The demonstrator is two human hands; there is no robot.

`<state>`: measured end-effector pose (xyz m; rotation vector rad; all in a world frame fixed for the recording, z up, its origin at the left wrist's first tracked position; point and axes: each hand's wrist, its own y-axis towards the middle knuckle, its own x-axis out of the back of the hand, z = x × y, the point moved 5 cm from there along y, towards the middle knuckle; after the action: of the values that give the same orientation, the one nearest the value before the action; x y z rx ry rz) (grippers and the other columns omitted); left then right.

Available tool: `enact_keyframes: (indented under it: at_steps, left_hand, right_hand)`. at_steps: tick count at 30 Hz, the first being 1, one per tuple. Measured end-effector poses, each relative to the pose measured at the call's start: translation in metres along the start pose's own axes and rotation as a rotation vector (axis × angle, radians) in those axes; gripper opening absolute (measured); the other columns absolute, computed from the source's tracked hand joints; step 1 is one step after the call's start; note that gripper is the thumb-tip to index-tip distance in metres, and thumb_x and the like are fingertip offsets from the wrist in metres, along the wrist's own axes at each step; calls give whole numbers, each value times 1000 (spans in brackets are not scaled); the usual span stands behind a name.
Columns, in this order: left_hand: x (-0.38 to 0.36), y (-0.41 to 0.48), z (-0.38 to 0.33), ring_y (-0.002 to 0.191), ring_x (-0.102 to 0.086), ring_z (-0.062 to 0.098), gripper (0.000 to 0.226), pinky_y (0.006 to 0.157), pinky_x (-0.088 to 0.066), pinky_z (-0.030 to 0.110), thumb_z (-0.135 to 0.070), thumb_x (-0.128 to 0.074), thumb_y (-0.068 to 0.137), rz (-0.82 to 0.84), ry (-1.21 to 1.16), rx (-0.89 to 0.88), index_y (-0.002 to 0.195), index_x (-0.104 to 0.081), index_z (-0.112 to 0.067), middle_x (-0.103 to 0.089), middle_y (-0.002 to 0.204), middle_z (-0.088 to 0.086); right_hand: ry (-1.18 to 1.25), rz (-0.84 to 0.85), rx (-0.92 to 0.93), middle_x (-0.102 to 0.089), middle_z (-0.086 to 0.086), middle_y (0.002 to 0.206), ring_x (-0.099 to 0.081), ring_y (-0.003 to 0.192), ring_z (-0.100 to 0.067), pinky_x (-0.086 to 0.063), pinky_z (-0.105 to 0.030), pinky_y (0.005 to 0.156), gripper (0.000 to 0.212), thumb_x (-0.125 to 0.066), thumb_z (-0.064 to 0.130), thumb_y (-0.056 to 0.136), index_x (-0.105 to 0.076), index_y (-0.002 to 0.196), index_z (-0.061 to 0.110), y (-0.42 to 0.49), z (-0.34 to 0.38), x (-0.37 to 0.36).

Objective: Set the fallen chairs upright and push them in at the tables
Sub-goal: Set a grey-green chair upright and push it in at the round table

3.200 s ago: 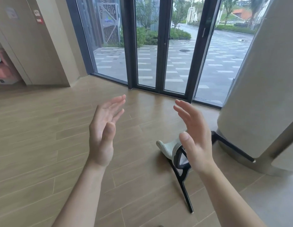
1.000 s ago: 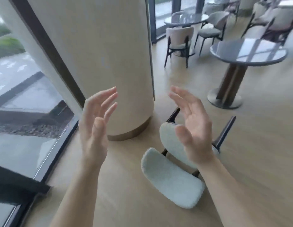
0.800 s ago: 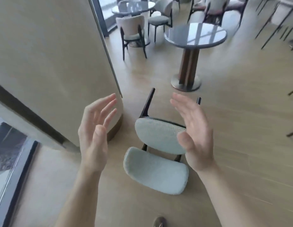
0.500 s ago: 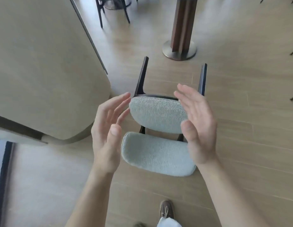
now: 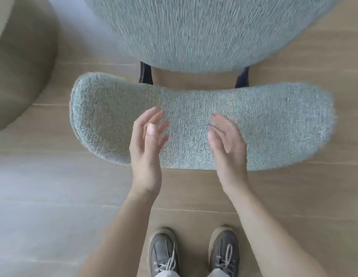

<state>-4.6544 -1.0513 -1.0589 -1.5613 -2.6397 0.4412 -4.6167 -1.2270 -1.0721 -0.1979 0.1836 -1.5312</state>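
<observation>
A fallen chair lies on its back on the wooden floor right below me. Its pale grey-green backrest [image 5: 274, 126] stretches across the middle of the view, and its seat [image 5: 210, 31] fills the top. Two dark frame posts [image 5: 145, 73] join them. My left hand [image 5: 147, 148] and my right hand [image 5: 228, 144] hover over the middle of the backrest, palms facing each other, fingers straight and spread. Neither hand holds anything; whether the fingertips touch the fabric is unclear.
The rounded base of a beige column [image 5: 20, 72] stands at the left, close to the backrest's end. My two grey shoes [image 5: 164, 254] are planted on the floor just behind the chair. Wooden floor shows left and right of me.
I have bent down close over the chair, so it now fills the view. Both hands have dropped from beside the seat to over the backrest, still holding nothing.
</observation>
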Motion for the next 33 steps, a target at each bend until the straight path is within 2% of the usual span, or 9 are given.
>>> enact_keyframes:
  at_steps: [3,8,11,14,16,18,24,27,33]
  left_hand:
    - [6,12,99,128,-71,18,58,108,-54,44,-74,-57,84,-34,-74,218,133,-64,-44,-71,142,-8]
    - [25,-12,211,110,-79,18,58,97,-60,43,-74,-65,91,-217,-139,604,118,-77,-24,-83,115,-5]
    - [35,-35,235,90,-73,19,58,94,-60,39,-67,-77,86,-492,-27,742,95,-72,-10,-74,90,0]
    - [23,-21,235,99,-65,17,78,106,-54,38,-62,-88,73,-486,-152,774,127,-54,-17,-63,109,0]
    - [8,-6,233,123,-63,19,101,117,-50,44,-59,-91,56,-467,-287,795,141,-48,-23,-61,138,-1]
    - [3,1,231,128,-66,24,110,117,-52,46,-57,-92,50,-483,-332,806,147,-53,-22,-67,142,0]
    - [-5,-6,168,120,-73,25,100,110,-56,48,-49,-93,49,-574,-400,755,142,-65,-23,-77,130,1]
    - [-18,-12,94,113,-78,25,81,101,-61,47,-48,-96,61,-586,-388,720,133,-70,-22,-82,119,0]
    - [-59,-3,-93,118,-76,25,70,108,-58,49,-34,-96,78,-612,-378,565,142,-67,-24,-79,127,-1]
  right_hand:
    - [20,-44,-152,-62,-4,147,-62,118,16,-45,-6,99,64,-76,39,94,-56,146,6,1,-102,-3]
    - [220,-315,-483,-75,-8,125,-73,117,-20,-57,-39,109,51,-80,49,79,-70,118,17,-34,-208,10]
    - [403,-512,-670,-67,-10,135,-69,120,-19,-56,-32,105,69,-80,53,66,-63,122,16,-45,-224,25]
    - [523,-519,-737,-56,4,150,-53,139,-14,-46,-30,116,92,-85,60,56,-59,139,29,-23,-216,26]
    - [546,-522,-759,-58,15,150,-46,145,-11,-42,-29,116,61,-87,59,57,-70,114,42,-9,-213,25]
    - [556,-526,-809,-61,20,143,-44,146,-10,-40,-31,117,48,-88,55,59,-73,103,43,-6,-210,23]
    - [654,-580,-828,-63,21,134,-39,149,-12,-35,-37,122,64,-92,45,50,-74,111,35,-16,-145,19]
    - [611,-629,-767,-72,16,131,-56,134,-10,-44,-33,103,89,-93,43,48,-66,131,28,-25,-71,17]
    - [485,-698,-543,-77,13,111,-73,95,-2,-49,-33,108,67,-96,27,72,-69,132,16,-8,111,24]
